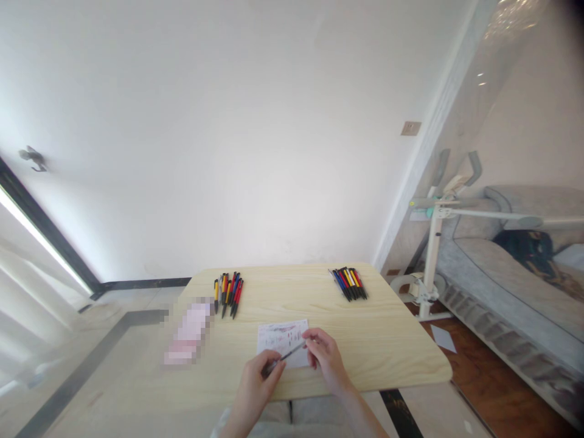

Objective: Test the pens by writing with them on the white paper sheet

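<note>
A slim grey-and-dark pen (292, 350) slants between my two hands, above a paper sheet (281, 331) covered with scribbled marks. My left hand (262, 377) pinches its lower left end between thumb and fingers. At the upper right end, the thumb and index finger of my right hand (326, 356) close on the pen, the other fingers curled. Several red, yellow, blue and black pens (229, 292) lie in a loose group at the table's back left. A tighter row of similar pens (348, 284) lies at the back right.
The light wooden table (387, 340) stands before a white wall. A blurred-out pink-and-white item (189, 334) lies at its left edge. To the right are a white exercise machine (432, 261), a grey sofa (502, 274) and a paper on the floor (443, 338).
</note>
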{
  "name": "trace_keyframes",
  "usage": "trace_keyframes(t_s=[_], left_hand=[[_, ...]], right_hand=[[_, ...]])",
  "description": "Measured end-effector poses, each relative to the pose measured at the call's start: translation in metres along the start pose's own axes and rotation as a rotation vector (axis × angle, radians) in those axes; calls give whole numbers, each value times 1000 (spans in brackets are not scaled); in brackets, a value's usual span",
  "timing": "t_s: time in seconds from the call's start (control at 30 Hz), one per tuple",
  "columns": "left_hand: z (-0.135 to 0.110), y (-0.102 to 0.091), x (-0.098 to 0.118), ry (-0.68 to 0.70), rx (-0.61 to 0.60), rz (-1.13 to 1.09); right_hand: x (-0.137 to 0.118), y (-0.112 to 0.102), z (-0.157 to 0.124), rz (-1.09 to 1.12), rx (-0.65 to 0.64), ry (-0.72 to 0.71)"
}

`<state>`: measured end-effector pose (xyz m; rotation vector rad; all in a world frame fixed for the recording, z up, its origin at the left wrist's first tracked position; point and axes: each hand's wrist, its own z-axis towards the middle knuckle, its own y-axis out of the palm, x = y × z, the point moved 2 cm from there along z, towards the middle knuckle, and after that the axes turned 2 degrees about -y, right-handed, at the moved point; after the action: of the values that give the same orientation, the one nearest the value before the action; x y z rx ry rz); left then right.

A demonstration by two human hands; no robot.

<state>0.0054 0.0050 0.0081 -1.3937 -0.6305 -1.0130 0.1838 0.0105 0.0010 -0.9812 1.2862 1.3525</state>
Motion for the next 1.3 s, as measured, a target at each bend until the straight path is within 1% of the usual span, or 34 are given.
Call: trace_keyframes(t_s=[0.27,0.53,0.83,1.1,1.3], left_hand=[[0,0,-2,10,0,8],[0,0,0,20,12,19],[0,-1,0,32,16,13],[0,-2,2,32,14,13],[0,0,-2,7,-1,4]], right_hand=[[-3,1,0,-19,6,2],[2,1,2,-32,19,15],[-4,4,1,-80,24,18],[3,3,2,-118,40,33],[3,4,4,-116,46,20]])
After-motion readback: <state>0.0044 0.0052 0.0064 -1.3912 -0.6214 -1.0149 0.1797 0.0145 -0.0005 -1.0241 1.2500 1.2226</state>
